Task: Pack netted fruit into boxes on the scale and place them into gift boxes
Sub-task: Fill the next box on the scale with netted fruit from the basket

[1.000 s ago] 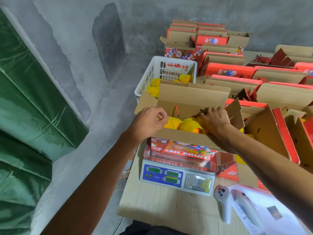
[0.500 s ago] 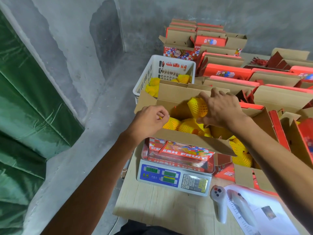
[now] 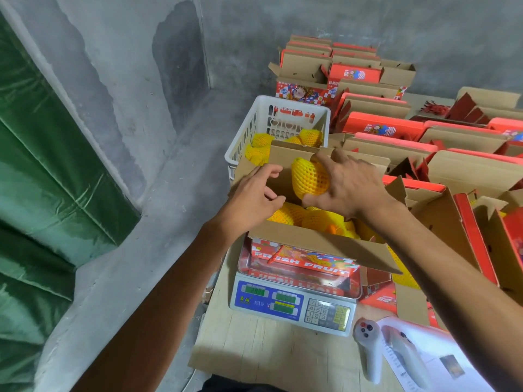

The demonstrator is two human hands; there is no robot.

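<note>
An open cardboard box (image 3: 319,246) printed "FRESH FRUIT" stands on the electronic scale (image 3: 291,302). Inside lie several fruits in yellow foam netting (image 3: 294,215). My right hand (image 3: 351,183) grips one netted fruit (image 3: 310,176), raised above the box near its back flap. My left hand (image 3: 254,193) hovers just left of that fruit, over the box's left edge, fingers loosely bent and holding nothing.
A white plastic basket (image 3: 249,128) with more netted fruit stands behind the box. Many open red and brown gift boxes (image 3: 396,128) fill the table to the right and back. Two white controllers (image 3: 370,352) lie on paper at the front right. The table's left edge drops to a concrete floor.
My right hand has lifted a netted fruit out of the box and carried it up and leftward. My left hand has let go of the box's left side and opened beside the fruit.
</note>
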